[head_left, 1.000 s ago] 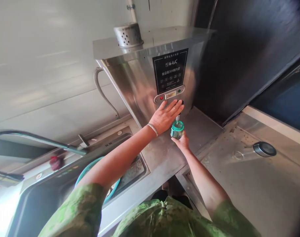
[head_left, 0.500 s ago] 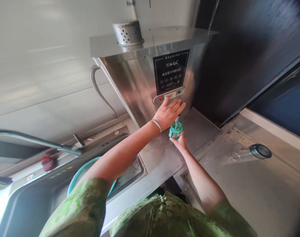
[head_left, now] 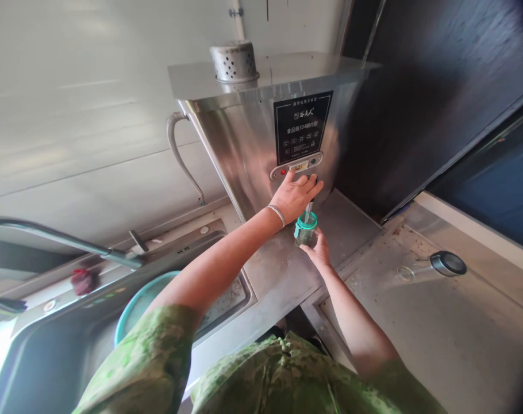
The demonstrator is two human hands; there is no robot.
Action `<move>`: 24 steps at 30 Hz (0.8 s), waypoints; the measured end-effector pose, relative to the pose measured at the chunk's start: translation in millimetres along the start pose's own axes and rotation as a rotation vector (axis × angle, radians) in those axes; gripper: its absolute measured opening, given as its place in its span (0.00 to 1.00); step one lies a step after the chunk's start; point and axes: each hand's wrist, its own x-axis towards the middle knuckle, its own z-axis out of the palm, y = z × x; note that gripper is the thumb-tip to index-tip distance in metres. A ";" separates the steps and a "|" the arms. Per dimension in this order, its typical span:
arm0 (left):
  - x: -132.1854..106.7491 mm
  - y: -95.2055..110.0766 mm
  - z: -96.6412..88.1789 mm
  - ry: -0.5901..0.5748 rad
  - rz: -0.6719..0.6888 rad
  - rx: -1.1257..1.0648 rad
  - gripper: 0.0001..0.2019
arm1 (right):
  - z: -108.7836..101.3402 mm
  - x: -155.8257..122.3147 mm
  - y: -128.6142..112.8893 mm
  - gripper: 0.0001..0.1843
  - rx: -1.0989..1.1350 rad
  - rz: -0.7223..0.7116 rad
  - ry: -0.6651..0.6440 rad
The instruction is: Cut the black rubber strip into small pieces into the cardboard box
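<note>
My left hand (head_left: pixel 292 196), a bracelet at its wrist, reaches to the front of a steel water boiler (head_left: pixel 244 155). Its fingers are closed over the dark tap handle (head_left: pixel 314 181), which they mostly cover. Below that hand, the metal spout (head_left: pixel 310 205) points down into a clear bottle (head_left: pixel 305 236) with a teal rim, its mouth uncovered. What looks like water runs from the spout into it. My right hand (head_left: pixel 319 252) grips the bottle from the right and below, holding it slightly tilted above the steel counter.
A sink (head_left: pixel 50 356) with a teal basin (head_left: pixel 130 307) and a faucet (head_left: pixel 110 253) lies on the left. On the right counter a clear glass bottle with a dark cap (head_left: pixel 448 263) stands. A perforated metal pot (head_left: pixel 234 62) sits atop the boiler.
My left fingers have curled more around the tap handle. The bottle stays under the spout, with my right hand slightly lower on it. The whole view has shifted a little.
</note>
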 end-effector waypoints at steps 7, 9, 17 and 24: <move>3.2 -2.7 -2.9 -0.037 0.007 -0.043 0.30 | -65.7 -100.9 19.5 0.29 -0.016 0.143 0.002; 5.6 -4.0 -1.8 -0.046 0.018 -0.055 0.30 | -81.9 -132.4 18.5 0.30 0.002 0.202 -0.040; 10.7 -6.4 13.6 -0.106 0.034 -0.071 0.29 | -129.7 -221.4 26.9 0.34 0.030 0.375 0.000; 9.6 -15.1 2.9 -0.065 -0.026 -0.136 0.31 | -157.3 -255.8 28.0 0.37 0.029 0.487 0.063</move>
